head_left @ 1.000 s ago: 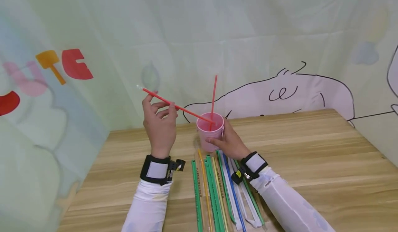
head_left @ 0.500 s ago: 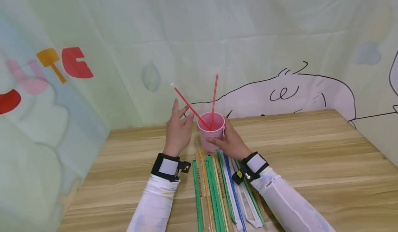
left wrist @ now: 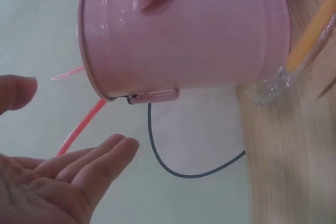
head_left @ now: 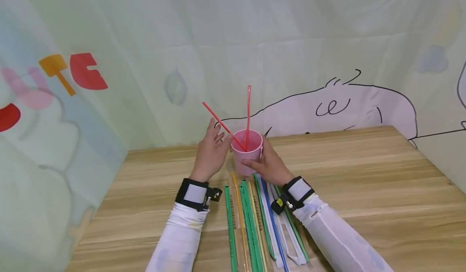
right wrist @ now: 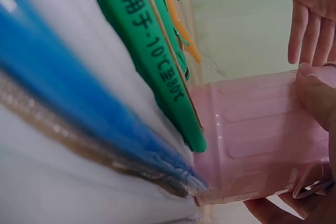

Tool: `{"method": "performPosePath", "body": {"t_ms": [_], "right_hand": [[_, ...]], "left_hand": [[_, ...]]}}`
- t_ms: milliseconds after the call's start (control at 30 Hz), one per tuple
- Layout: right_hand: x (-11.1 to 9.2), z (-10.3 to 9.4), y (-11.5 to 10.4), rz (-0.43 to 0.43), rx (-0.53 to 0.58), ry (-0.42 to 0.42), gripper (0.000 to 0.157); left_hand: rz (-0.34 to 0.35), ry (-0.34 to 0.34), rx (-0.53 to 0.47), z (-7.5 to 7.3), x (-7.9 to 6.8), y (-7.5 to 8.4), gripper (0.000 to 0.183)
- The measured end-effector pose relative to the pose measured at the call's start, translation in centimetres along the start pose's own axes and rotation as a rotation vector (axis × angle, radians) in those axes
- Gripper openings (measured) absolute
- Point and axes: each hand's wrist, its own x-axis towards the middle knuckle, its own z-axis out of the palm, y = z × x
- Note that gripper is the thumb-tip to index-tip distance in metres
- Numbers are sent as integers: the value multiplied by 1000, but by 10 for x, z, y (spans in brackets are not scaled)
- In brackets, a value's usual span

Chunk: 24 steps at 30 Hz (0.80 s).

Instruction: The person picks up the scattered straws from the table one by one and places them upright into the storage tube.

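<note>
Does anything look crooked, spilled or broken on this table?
I see nothing spilled or broken. What stands out is one red straw leaning far over in the pink bucket, while the other red straw stands nearly upright.

Pail (left wrist: 199,40): smooth, glossy, highlights along ribs; lacquered metal or plastic, cannot tell. Red straws (head_left: 248,110): smooth shiny plastic. Orange straw (left wrist: 312,27): smooth plastic, wrapper (left wrist: 270,90) clear, crinkled, glossy film. Blue straw (right wrist: 79,82): glossy plastic. Green straws (right wrist: 136,35): smooth, low sheen. White wrappers (head_left: 299,260): matt, papery. Table (head_left: 364,183): wood-grain, smooth, faint sheen. Backdrop (head_left: 255,13): creased cloth, mostly matt. Sleeves (head_left: 178,239): soft wrinkled cloth, matt.
</note>
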Motion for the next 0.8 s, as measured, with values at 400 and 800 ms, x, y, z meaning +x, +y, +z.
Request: {"method": "performPosePath", "body": {"t_ms": [400,800], "right_hand": [[1,-1,1,-6,6,-25,80],[11,2,40,11,-48,-15,88]], "left_hand": [[-118,-96,30,-3,-2,-3,88],[-156,-204,47,20,-2,-15,111]]}}
